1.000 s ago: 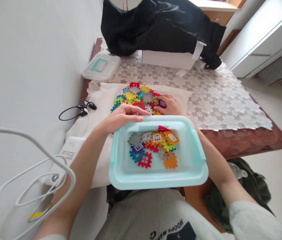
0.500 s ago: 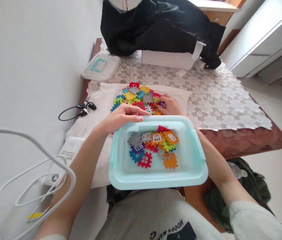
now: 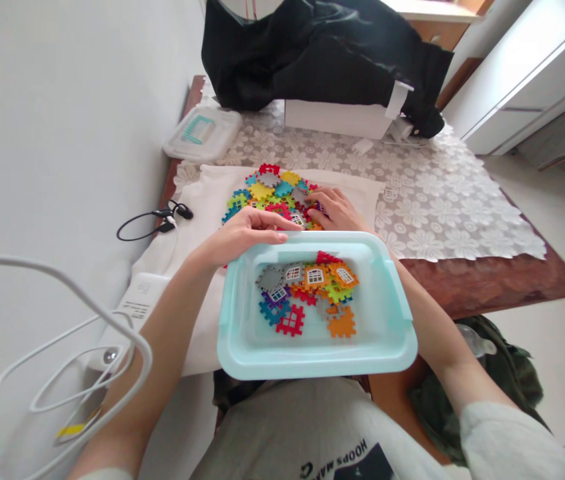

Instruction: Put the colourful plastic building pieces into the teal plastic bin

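Observation:
My left hand grips the far left rim of a light turquoise plastic tub, thumb on the rim and index finger stretched along it. Inside lie several interlocking plastic tiles with toothed edges, among them a red window tile, an orange tile and a grey tile. Beyond the tub, my right hand is closed at the right side of a colourful heap of tiles. A purple tile shows partly under its curled fingers. The fingertips touch a tilted grey tile.
A clear lid with a turquoise handle lies at the back left. Black earphones rest on the white cloth by the wall. A black cover drapes over a white box at the back. A white cable loops at the left.
My right hand has moved slightly left and its fingers have curled over the grey tile, which has tilted. The purple tile is now more hidden. My left hand and the tub stay put.

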### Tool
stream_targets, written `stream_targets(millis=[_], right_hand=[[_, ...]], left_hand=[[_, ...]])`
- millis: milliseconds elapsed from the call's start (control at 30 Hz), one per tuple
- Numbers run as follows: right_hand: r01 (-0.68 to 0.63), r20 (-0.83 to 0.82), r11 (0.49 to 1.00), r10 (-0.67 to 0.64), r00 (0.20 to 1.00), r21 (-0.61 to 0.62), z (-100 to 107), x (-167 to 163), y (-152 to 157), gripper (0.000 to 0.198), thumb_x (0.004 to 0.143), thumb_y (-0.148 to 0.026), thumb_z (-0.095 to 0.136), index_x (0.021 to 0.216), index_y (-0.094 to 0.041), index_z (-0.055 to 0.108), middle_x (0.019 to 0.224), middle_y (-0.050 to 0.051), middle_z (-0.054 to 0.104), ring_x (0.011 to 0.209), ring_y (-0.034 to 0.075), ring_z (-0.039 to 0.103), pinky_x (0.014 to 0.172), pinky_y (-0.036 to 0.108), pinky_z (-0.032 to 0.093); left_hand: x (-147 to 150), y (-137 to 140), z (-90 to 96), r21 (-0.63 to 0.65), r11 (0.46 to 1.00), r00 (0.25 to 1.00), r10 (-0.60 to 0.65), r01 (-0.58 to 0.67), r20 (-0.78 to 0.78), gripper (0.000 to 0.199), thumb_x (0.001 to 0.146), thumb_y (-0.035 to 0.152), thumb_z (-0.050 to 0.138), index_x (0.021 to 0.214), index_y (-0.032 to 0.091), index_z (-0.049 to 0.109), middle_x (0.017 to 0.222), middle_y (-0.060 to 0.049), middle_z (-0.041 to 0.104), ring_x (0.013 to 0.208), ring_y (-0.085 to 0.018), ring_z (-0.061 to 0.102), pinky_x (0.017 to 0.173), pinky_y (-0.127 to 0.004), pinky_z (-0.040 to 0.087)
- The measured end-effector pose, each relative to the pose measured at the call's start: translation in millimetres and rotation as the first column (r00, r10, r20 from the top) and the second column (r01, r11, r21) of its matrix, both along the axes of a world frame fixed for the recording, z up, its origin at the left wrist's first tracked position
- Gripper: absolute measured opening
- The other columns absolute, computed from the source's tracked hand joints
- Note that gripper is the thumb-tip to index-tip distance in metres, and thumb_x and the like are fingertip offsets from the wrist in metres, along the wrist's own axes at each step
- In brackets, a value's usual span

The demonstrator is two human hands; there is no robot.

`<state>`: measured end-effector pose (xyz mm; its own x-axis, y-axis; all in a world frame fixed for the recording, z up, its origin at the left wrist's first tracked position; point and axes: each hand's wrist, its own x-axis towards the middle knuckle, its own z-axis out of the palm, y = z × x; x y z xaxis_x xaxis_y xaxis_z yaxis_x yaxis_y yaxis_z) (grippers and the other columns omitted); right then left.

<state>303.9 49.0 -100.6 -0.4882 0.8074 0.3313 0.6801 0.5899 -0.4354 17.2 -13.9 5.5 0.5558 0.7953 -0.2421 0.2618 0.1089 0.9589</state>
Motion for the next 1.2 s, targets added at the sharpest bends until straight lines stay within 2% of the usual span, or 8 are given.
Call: stream_targets(millis=[133, 267, 367, 433, 600, 767, 933, 1200], right_hand=[[-0.007, 0.011, 1.000, 0.007, 1.000, 0.000, -0.4, -0.7, -1.3, 0.048, 0.109, -0.044, 0.055, 0.154, -0.030, 0.063, 0.161, 0.010, 0.060, 0.147, 0.036, 0.054, 0.126, 0.062, 0.045], [0.017, -0.045, 1.000, -0.017, 0.999, -0.003, -1.8, -1.4, -0.9, 0.039, 0.104, -0.044, 0.066, 0.137, -0.024, 0.070, 0.156, 0.013, 0.064, 0.145, 0.037, 0.055, 0.125, 0.061, 0.046], [0.049, -0.063, 0.998, -0.050, 0.997, -0.027, -1.8, -1.1, -0.6, 0.035, 0.099, -0.040, 0.073, 0.129, -0.023, 0.070, 0.145, 0.013, 0.071, 0.136, 0.037, 0.060, 0.121, 0.061, 0.050], [0.052, -0.059, 0.998, -0.054, 0.997, -0.037, 0.2, -1.0, -1.7, 0.037, 0.099, -0.037, 0.072, 0.133, -0.024, 0.069, 0.142, 0.012, 0.072, 0.133, 0.037, 0.061, 0.120, 0.061, 0.050], [0.035, -0.080, 0.999, -0.036, 0.996, -0.013, 6.0, -1.9, -5.7, 0.057, 0.101, -0.036, 0.068, 0.157, -0.029, 0.057, 0.154, 0.012, 0.062, 0.145, 0.035, 0.056, 0.124, 0.057, 0.048], [0.118, -0.096, 0.993, -0.118, 0.988, -0.007, 1.5, -2.6, -5.2, 0.038, 0.099, -0.037, 0.069, 0.136, -0.026, 0.071, 0.143, 0.013, 0.064, 0.129, 0.033, 0.066, 0.113, 0.054, 0.056], [0.166, -0.073, 0.986, -0.167, 0.983, -0.030, -0.3, -2.2, -2.6, 0.020, 0.097, -0.038, 0.070, 0.112, -0.025, 0.069, 0.129, 0.012, 0.069, 0.113, 0.032, 0.069, 0.103, 0.052, 0.058], [0.249, -0.018, 0.968, -0.250, 0.968, -0.037, 3.6, -3.0, -1.9, 0.022, 0.097, -0.045, 0.068, 0.102, -0.024, 0.065, 0.113, 0.012, 0.072, 0.097, 0.031, 0.069, 0.091, 0.048, 0.057]], left_hand=[[-0.2, -0.1, -0.2, 0.018, 1.000, 1.000, 0.006, -0.006, 0.002, 0.044, 0.082, 0.041, 0.088, 0.118, 0.015, 0.088, 0.087, -0.006, 0.079, 0.068, -0.013, 0.060, 0.054, -0.021, 0.035], [-0.4, -0.1, -0.6, 0.001, 1.000, 1.000, -0.001, 0.001, 0.008, 0.044, 0.083, 0.041, 0.088, 0.120, 0.016, 0.088, 0.086, -0.006, 0.078, 0.068, -0.013, 0.060, 0.055, -0.021, 0.035], [-0.7, 0.1, -0.7, -0.008, 1.000, 1.000, -0.008, 0.008, 0.011, 0.045, 0.084, 0.042, 0.088, 0.121, 0.017, 0.088, 0.087, -0.006, 0.078, 0.068, -0.012, 0.059, 0.055, -0.021, 0.034], [-0.7, 0.3, -0.7, -0.010, 1.000, 1.000, -0.007, 0.007, 0.014, 0.045, 0.084, 0.042, 0.088, 0.122, 0.017, 0.088, 0.086, -0.005, 0.077, 0.068, -0.012, 0.058, 0.055, -0.021, 0.033], [-0.6, 0.3, -0.7, -0.011, 1.000, 1.000, 0.001, -0.001, 0.019, 0.047, 0.083, 0.042, 0.089, 0.121, 0.016, 0.088, 0.085, -0.005, 0.077, 0.067, -0.012, 0.057, 0.056, -0.021, 0.033], [0.0, -0.2, -0.2, -0.003, 1.000, 1.000, -0.003, 0.003, 0.009, 0.047, 0.083, 0.042, 0.088, 0.122, 0.016, 0.088, 0.083, -0.005, 0.076, 0.066, -0.012, 0.057, 0.055, -0.021, 0.031], [0.7, -0.7, 0.5, 0.005, 1.000, 1.000, 0.001, -0.001, 0.000, 0.047, 0.083, 0.042, 0.087, 0.121, 0.015, 0.088, 0.084, -0.006, 0.076, 0.067, -0.013, 0.057, 0.055, -0.022, 0.032], [0.1, 0.3, -0.2, -0.001, 1.000, 1.000, 0.000, 0.000, 0.012, 0.046, 0.083, 0.042, 0.088, 0.121, 0.016, 0.088, 0.082, -0.005, 0.075, 0.067, -0.012, 0.056, 0.056, -0.021, 0.032]])
